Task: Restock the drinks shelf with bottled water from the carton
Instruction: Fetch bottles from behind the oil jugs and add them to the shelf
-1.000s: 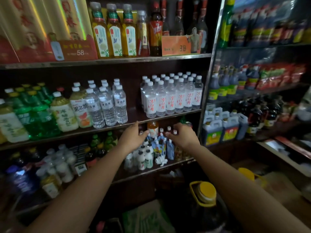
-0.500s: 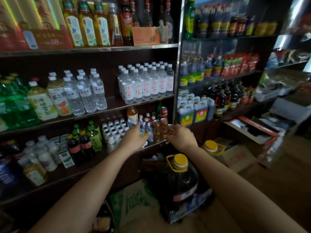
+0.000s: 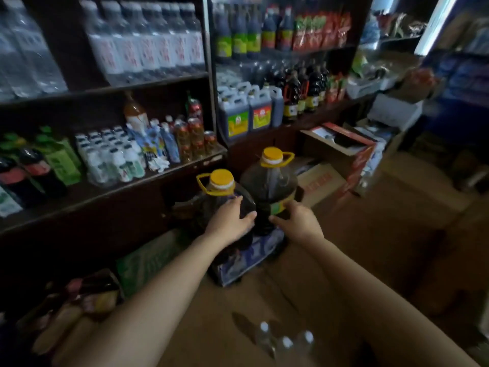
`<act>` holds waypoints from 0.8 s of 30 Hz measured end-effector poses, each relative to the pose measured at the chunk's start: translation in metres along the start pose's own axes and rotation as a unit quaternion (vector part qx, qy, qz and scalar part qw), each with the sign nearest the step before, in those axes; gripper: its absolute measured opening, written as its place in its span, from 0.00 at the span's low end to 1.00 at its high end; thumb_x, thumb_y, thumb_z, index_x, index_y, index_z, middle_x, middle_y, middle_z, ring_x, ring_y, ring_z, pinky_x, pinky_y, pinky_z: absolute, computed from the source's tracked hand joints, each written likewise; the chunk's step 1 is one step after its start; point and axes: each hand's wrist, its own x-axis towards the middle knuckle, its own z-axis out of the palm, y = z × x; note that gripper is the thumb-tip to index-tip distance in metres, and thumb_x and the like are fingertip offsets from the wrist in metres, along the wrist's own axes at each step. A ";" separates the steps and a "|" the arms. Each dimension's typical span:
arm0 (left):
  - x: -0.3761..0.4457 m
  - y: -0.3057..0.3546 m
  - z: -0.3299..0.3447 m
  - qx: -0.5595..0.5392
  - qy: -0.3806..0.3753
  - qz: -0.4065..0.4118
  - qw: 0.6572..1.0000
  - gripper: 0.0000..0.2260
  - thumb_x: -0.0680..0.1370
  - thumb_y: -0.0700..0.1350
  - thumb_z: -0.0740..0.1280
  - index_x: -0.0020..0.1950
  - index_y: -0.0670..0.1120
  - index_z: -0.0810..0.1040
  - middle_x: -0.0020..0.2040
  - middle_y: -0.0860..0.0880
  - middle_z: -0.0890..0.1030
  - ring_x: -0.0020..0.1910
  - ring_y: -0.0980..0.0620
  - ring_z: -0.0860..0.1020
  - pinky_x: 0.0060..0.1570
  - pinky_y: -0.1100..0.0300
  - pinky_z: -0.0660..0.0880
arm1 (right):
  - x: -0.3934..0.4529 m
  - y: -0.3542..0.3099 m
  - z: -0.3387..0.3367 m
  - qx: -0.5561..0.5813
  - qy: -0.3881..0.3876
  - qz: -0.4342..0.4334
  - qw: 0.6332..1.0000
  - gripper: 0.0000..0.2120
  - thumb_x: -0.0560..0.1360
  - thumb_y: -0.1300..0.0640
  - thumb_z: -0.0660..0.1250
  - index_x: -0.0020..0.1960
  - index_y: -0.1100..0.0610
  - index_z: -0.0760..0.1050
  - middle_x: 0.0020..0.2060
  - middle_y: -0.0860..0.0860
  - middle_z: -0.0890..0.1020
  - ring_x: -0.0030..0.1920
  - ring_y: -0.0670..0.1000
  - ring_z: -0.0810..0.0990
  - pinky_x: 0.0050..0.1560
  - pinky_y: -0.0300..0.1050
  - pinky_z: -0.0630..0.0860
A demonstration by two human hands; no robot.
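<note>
Both hands dropped off the shelf: left hand (image 3: 229, 219) and right hand (image 3: 296, 221) open, empty. Water bottles (image 3: 284, 341) sit in the carton (image 3: 211, 327) below; reach down, grip bodies, not caps.

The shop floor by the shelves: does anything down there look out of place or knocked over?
Nothing looks spilled or toppled. The one oddity: two big dark jugs with yellow caps stand upright on a blue pack on the floor, not on a shelf. The left hand and right hand are beside them; contact is unclear.
</note>
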 end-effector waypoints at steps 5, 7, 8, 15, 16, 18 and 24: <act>-0.003 -0.043 0.140 -0.010 -0.040 0.035 0.999 0.27 0.78 0.54 0.64 0.74 0.46 0.63 0.70 0.49 0.70 0.70 0.48 0.68 0.67 0.55 0.67 | -0.015 0.115 0.097 0.012 -0.027 0.045 0.999 0.22 0.72 0.42 0.69 0.56 0.56 0.74 0.53 0.55 0.79 0.55 0.58 0.78 0.53 0.53 0.76; -0.003 -0.071 0.200 0.013 -0.061 0.015 0.998 0.27 0.77 0.56 0.64 0.73 0.47 0.66 0.69 0.47 0.71 0.68 0.45 0.70 0.64 0.53 0.69 | -0.025 0.159 0.144 0.016 -0.037 0.062 0.997 0.22 0.72 0.43 0.69 0.58 0.57 0.73 0.55 0.57 0.79 0.57 0.59 0.77 0.55 0.54 0.75; -0.003 -0.087 0.229 0.024 -0.076 0.010 0.997 0.27 0.77 0.57 0.64 0.72 0.46 0.66 0.69 0.46 0.72 0.68 0.44 0.71 0.63 0.54 0.70 | -0.028 0.180 0.168 0.019 -0.039 0.065 0.997 0.25 0.72 0.43 0.69 0.61 0.59 0.72 0.57 0.58 0.78 0.58 0.59 0.77 0.57 0.54 0.74; -0.024 -0.193 0.404 0.073 -0.203 0.031 0.976 0.28 0.78 0.42 0.64 0.76 0.51 0.59 0.73 0.45 0.64 0.71 0.47 0.66 0.63 0.61 0.66 | -0.044 0.289 0.325 0.029 -0.109 0.093 0.989 0.28 0.73 0.42 0.68 0.65 0.57 0.70 0.60 0.56 0.77 0.60 0.57 0.76 0.59 0.51 0.74; -0.028 -0.205 0.422 0.072 -0.218 0.026 0.973 0.28 0.78 0.41 0.64 0.76 0.52 0.59 0.74 0.45 0.63 0.72 0.47 0.64 0.63 0.61 0.66 | -0.045 0.298 0.341 0.036 -0.117 0.097 0.988 0.28 0.72 0.42 0.68 0.65 0.57 0.70 0.61 0.56 0.77 0.60 0.57 0.76 0.59 0.51 0.74; -0.033 -0.225 0.451 0.076 -0.241 0.014 0.967 0.29 0.77 0.40 0.65 0.76 0.50 0.60 0.75 0.45 0.62 0.73 0.46 0.63 0.66 0.61 0.63 | -0.047 0.312 0.367 0.044 -0.126 0.095 0.987 0.28 0.72 0.42 0.69 0.66 0.56 0.70 0.61 0.55 0.76 0.60 0.56 0.76 0.59 0.51 0.74; -0.041 -0.254 0.502 0.036 -0.234 -0.012 0.972 0.25 0.76 0.38 0.66 0.73 0.44 0.66 0.71 0.43 0.70 0.69 0.46 0.69 0.66 0.61 0.63 | -0.048 0.334 0.412 0.041 -0.125 0.080 0.988 0.33 0.72 0.42 0.70 0.70 0.56 0.67 0.64 0.55 0.75 0.62 0.55 0.75 0.60 0.47 0.73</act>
